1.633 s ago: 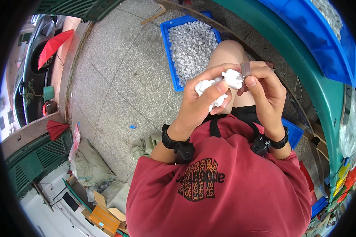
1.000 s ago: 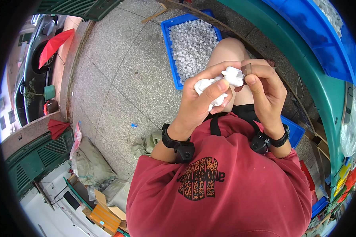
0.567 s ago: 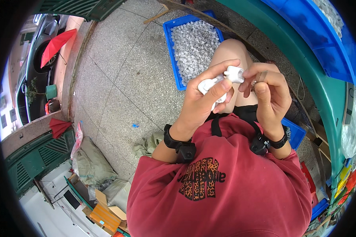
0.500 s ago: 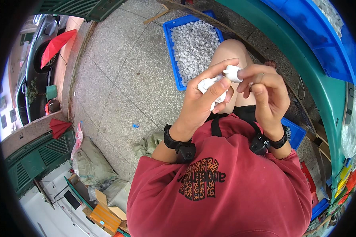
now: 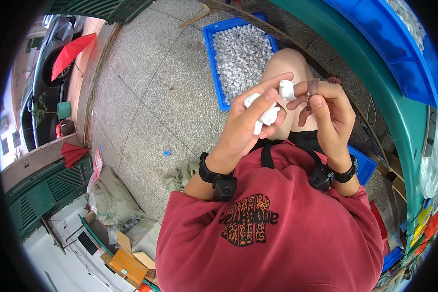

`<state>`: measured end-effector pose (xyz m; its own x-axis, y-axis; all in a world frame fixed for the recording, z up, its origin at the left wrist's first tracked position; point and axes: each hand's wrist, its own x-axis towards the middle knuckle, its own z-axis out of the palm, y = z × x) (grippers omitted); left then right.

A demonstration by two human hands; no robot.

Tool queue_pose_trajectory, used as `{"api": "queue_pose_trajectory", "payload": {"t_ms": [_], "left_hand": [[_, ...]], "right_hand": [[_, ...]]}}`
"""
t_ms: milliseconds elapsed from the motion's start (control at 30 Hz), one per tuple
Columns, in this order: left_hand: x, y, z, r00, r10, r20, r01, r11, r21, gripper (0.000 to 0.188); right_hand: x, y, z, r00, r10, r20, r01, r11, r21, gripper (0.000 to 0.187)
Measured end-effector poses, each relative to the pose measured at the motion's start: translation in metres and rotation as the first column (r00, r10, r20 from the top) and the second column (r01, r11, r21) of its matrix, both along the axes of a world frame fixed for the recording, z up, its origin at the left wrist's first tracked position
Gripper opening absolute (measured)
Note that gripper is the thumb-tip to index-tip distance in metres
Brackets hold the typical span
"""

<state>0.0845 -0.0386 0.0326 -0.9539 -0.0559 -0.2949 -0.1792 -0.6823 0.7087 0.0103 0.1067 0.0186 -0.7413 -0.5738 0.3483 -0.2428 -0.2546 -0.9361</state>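
Note:
Above my lap, my left hand (image 5: 246, 117) is closed around several small white plastic parts (image 5: 265, 116), the thumb lying over them. Their exact shapes are partly hidden by the fingers. A white plastic cap (image 5: 286, 90) sits at the tip of my right index finger, close to the left fingertips but apart from the left thumb. My right hand (image 5: 333, 104) is curled, with a brownish see-through band (image 5: 312, 88) across its index finger. A tiny dark bit shows near the right thumb tip; I cannot make it out.
A blue tray (image 5: 210, 58) full of small white parts stands on the floor beyond my knee. Another blue bin (image 5: 423, 73) rests on the green table edge (image 5: 374, 73) at right. A blue tray (image 5: 362, 165) lies by my right wrist. Sacks (image 5: 114, 197) lean at left.
The white cap has come away from my left thumb, staying on my right index fingertip. The parts in my left hand have turned slightly. The brown band now shows on the right finger.

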Motion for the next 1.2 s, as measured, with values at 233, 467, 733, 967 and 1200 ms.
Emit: {"api": "queue_pose_trajectory", "payload": {"t_ms": [233, 467, 733, 967, 1200], "left_hand": [[-0.005, -0.002, -0.003, 0.996, 0.034, 0.084, -0.045, 0.991, 0.13, 0.043], [0.002, -0.014, -0.023, 0.951, -0.234, 0.201, 0.195, 0.961, 0.197, 0.044], [0.008, -0.006, -0.003, 0.994, -0.103, 0.029, 0.107, 0.948, -0.3, 0.029], [0.007, -0.002, 0.008, 0.968, -0.095, -0.231, -0.103, 0.691, -0.715, 0.026], [0.009, -0.001, 0.012, 0.948, -0.111, -0.299, -0.196, 0.537, -0.821, 0.028]], "right_hand": [[-0.001, 0.0, 0.001, 0.987, 0.021, 0.156, -0.008, 0.996, -0.085, 0.019], [-0.011, 0.002, 0.003, 0.942, 0.067, -0.329, -0.035, 0.994, 0.102, 0.007], [0.001, 0.002, 0.0, 0.985, 0.002, 0.17, 0.018, 0.993, -0.116, 0.009], [-0.001, 0.004, 0.009, 0.994, 0.056, 0.095, -0.057, 0.998, 0.012, 0.007], [-0.001, 0.005, 0.015, 1.0, -0.001, -0.011, 0.002, 0.994, 0.106, 0.007]]}}
